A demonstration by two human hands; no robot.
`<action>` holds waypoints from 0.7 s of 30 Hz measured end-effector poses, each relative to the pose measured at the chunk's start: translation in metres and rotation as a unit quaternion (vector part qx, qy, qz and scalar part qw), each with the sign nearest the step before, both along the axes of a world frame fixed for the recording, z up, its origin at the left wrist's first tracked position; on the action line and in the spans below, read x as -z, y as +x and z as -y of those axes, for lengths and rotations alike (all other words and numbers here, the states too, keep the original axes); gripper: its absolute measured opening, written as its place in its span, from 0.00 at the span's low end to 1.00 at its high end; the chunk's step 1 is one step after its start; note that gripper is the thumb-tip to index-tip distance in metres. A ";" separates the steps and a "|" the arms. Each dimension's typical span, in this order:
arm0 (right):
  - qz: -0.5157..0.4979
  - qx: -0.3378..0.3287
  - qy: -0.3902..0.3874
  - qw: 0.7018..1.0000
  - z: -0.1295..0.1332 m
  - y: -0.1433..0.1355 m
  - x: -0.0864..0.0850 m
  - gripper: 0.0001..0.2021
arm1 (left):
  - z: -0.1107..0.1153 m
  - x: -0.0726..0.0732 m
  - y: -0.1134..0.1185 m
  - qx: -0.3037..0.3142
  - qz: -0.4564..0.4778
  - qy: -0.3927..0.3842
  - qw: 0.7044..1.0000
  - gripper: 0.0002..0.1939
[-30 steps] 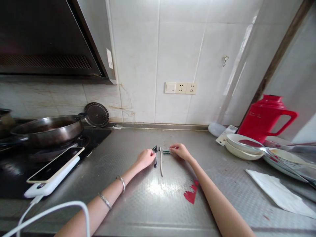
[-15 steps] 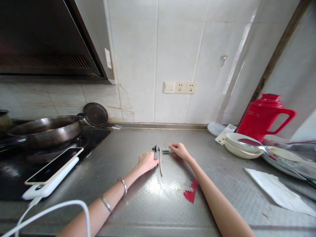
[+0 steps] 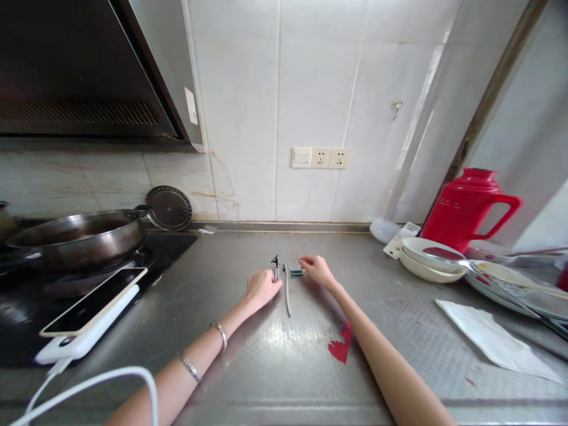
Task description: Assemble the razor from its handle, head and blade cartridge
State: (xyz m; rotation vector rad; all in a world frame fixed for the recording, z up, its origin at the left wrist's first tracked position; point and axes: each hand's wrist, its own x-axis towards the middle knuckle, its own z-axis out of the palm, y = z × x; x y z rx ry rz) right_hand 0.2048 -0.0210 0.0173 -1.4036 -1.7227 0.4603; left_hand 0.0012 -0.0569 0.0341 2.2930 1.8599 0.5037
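My left hand (image 3: 262,287) is closed around the handle of what looks like a razor (image 3: 276,266), its small dark head pointing up and away from me. Just right of it, a thin pale curved stick (image 3: 287,294) with a dark far end lies on the counter. Beside that stick are small dark green strips (image 3: 296,273), perhaps blade cartridges, with something clear behind them. My right hand (image 3: 318,271) hovers over these strips, thumb and fingertips pinched together. Whatever it may hold is too small to make out.
A torn red scrap (image 3: 341,344) lies near my right forearm. On the left are a pan (image 3: 84,239) on the hob, a phone (image 3: 95,300) and a white cable (image 3: 148,384). Bowls (image 3: 428,269), a red flask (image 3: 464,207) and a white tissue (image 3: 490,337) occupy the right.
The razor in my left hand has come a little more upright, its head turned. My right hand has barely moved beside the green strips. The whole view has shifted slightly.
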 end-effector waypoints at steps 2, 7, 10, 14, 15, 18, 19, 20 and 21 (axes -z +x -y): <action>-0.069 0.003 -0.030 0.997 0.002 -0.012 -0.003 0.15 | 0.000 -0.001 -0.001 -0.005 0.015 0.015 1.000 0.14; -0.278 -0.015 -0.129 0.952 0.014 -0.046 -0.015 0.18 | 0.003 -0.004 0.000 -0.006 0.046 0.044 0.998 0.14; -0.340 -0.037 -0.181 0.922 0.021 -0.062 -0.020 0.16 | 0.006 -0.005 0.002 0.005 0.063 0.058 0.996 0.13; -0.388 -0.051 -0.199 0.899 0.027 -0.071 -0.019 0.14 | 0.008 -0.004 0.003 0.018 0.077 0.076 0.994 0.13; -0.397 -0.054 -0.199 0.894 0.027 -0.071 -0.019 0.14 | 0.008 -0.004 0.003 0.021 0.077 0.080 0.994 0.13; -0.399 -0.052 -0.199 0.894 0.028 -0.070 -0.021 0.13 | 0.009 -0.003 0.003 0.026 0.074 0.084 0.993 0.13; -0.392 -0.047 -0.200 0.897 0.029 -0.070 -0.023 0.13 | 0.009 -0.003 0.004 0.027 0.074 0.084 0.993 0.13; -0.386 -0.042 -0.200 0.900 0.029 -0.070 -0.024 0.13 | 0.009 -0.003 0.004 0.027 0.073 0.085 0.993 0.12; -0.380 -0.036 -0.198 0.903 0.030 -0.071 -0.026 0.12 | 0.009 -0.002 0.004 0.028 0.073 0.086 0.993 0.12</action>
